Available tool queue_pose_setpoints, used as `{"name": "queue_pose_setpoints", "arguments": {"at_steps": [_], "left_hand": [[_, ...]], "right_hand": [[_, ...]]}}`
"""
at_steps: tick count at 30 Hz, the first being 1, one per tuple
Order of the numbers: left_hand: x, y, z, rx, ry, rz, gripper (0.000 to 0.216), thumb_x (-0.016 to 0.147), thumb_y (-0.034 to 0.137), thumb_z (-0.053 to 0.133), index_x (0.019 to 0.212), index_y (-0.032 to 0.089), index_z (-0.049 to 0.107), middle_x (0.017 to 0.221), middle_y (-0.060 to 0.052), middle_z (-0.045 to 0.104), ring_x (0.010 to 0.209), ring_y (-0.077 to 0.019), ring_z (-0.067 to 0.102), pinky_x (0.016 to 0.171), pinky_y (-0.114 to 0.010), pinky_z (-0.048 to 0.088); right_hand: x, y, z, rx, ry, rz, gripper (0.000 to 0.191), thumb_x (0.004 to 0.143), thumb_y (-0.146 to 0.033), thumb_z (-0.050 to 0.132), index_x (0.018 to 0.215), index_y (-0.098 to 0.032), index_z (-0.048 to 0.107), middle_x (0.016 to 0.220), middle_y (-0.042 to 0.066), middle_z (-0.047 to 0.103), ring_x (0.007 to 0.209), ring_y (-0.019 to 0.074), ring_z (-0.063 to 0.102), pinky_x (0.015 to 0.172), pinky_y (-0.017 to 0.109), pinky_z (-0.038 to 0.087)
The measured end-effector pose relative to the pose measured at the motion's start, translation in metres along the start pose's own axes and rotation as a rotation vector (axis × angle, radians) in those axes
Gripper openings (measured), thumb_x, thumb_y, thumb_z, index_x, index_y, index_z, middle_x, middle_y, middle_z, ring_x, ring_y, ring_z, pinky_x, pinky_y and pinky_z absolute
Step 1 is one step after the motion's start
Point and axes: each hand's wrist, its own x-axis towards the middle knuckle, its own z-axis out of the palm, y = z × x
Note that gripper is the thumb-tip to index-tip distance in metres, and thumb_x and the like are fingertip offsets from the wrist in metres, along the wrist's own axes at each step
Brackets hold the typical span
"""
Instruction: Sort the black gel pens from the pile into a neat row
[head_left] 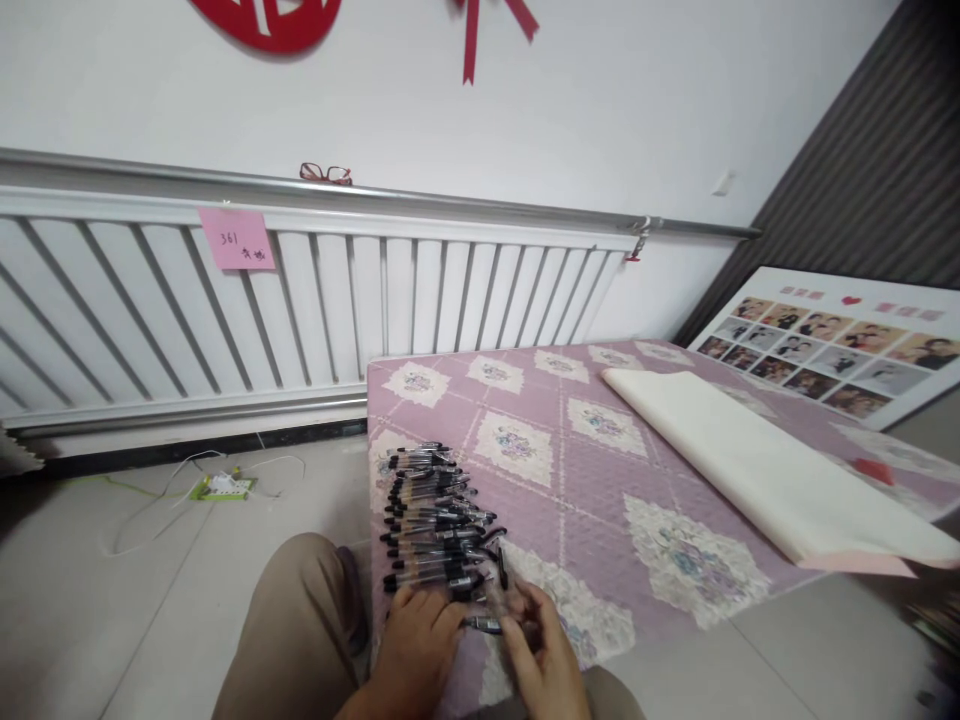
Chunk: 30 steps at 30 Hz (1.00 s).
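Note:
A pile of several black-capped clear pens (433, 520) lies on the near left corner of a pink quilted mat (600, 470). My left hand (416, 640) rests at the near end of the pile, fingers curled against the pens. My right hand (544, 650) is beside it, fingers pinched on one pen (484, 625) that spans between both hands. A loose black pen cap (502, 566) lies just above my right hand.
A cream folded sheet (765, 465) lies across the mat's right side. A white radiator (300, 300) lines the wall, with a pink note (236, 238) and red glasses (326, 174) on it. A power strip (223, 487) sits on the floor. A photo board (832, 340) leans at right.

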Motion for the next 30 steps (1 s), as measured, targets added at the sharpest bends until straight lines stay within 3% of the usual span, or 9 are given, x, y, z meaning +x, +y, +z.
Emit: {"name": "queue_pose_setpoints", "arguments": {"at_steps": [3, 6, 13, 16, 20, 25, 30], "left_hand": [[-0.001, 0.000, -0.002, -0.004, -0.029, -0.009, 0.024, 0.095, 0.027, 0.037, 0.093, 0.027, 0.061, 0.073, 0.002, 0.060, 0.070, -0.0158, 0.053, 0.076, -0.033, 0.033], [-0.001, 0.000, -0.004, -0.004, -0.066, -0.015, 0.018, 0.093, 0.030, 0.042, 0.096, 0.026, 0.060, 0.077, 0.002, 0.061, 0.072, -0.0164, 0.053, 0.077, -0.033, 0.034], [-0.002, 0.000, -0.004, 0.029, -0.135, 0.016, 0.013, 0.091, 0.026, 0.045, 0.086, 0.024, 0.058, 0.074, 0.001, 0.059, 0.069, -0.0166, 0.053, 0.069, -0.031, 0.036], [-0.004, 0.000, -0.003, 0.038, -0.149, 0.014, 0.012, 0.090, 0.023, 0.045, 0.086, 0.023, 0.056, 0.074, 0.001, 0.058, 0.068, -0.0166, 0.053, 0.067, -0.029, 0.037], [-0.006, 0.002, -0.005, 0.022, -0.155, 0.019, 0.014, 0.089, 0.020, 0.041, 0.084, 0.023, 0.054, 0.072, 0.001, 0.057, 0.064, -0.0164, 0.051, 0.061, -0.027, 0.035], [-0.003, 0.004, -0.008, 0.032, -0.120, 0.043, 0.015, 0.088, 0.020, 0.040, 0.080, 0.023, 0.052, 0.068, 0.001, 0.054, 0.060, -0.0166, 0.049, 0.057, -0.028, 0.031], [-0.003, 0.004, -0.006, 0.049, -0.132, 0.047, 0.009, 0.086, 0.022, 0.046, 0.081, 0.024, 0.053, 0.068, 0.002, 0.055, 0.059, -0.0163, 0.049, 0.055, -0.029, 0.030]], "right_hand": [[0.002, -0.007, -0.003, 0.120, -0.134, 0.117, 0.028, 0.087, -0.044, 0.046, 0.084, -0.021, 0.062, 0.072, 0.001, 0.064, 0.071, 0.0179, 0.061, 0.066, 0.025, 0.050], [0.004, -0.015, -0.001, 0.178, -0.157, 0.155, 0.032, 0.084, -0.047, 0.050, 0.066, -0.021, 0.059, 0.063, 0.000, 0.059, 0.062, 0.0169, 0.056, 0.059, 0.024, 0.046], [0.004, -0.024, 0.004, 0.277, -0.163, 0.208, 0.039, 0.079, -0.056, 0.051, 0.063, -0.021, 0.057, 0.060, -0.001, 0.055, 0.060, 0.0168, 0.051, 0.058, 0.025, 0.043], [0.004, -0.027, 0.008, 0.350, -0.175, 0.233, 0.038, 0.077, -0.058, 0.053, 0.072, -0.021, 0.062, 0.067, 0.001, 0.059, 0.064, 0.0174, 0.054, 0.062, 0.026, 0.045], [0.004, -0.028, 0.013, 0.432, -0.205, 0.314, 0.039, 0.072, -0.060, 0.057, 0.074, -0.022, 0.061, 0.059, -0.002, 0.054, 0.056, 0.0147, 0.050, 0.055, 0.024, 0.042], [0.006, -0.025, 0.009, 0.500, -0.293, 0.343, 0.033, 0.073, -0.054, 0.058, 0.077, -0.022, 0.059, 0.056, -0.005, 0.046, 0.052, 0.0121, 0.044, 0.050, 0.022, 0.037], [0.009, -0.026, 0.002, 0.497, -0.328, 0.360, 0.023, 0.070, -0.043, 0.062, 0.080, -0.023, 0.059, 0.069, -0.003, 0.055, 0.058, 0.0125, 0.049, 0.054, 0.022, 0.040]]}}
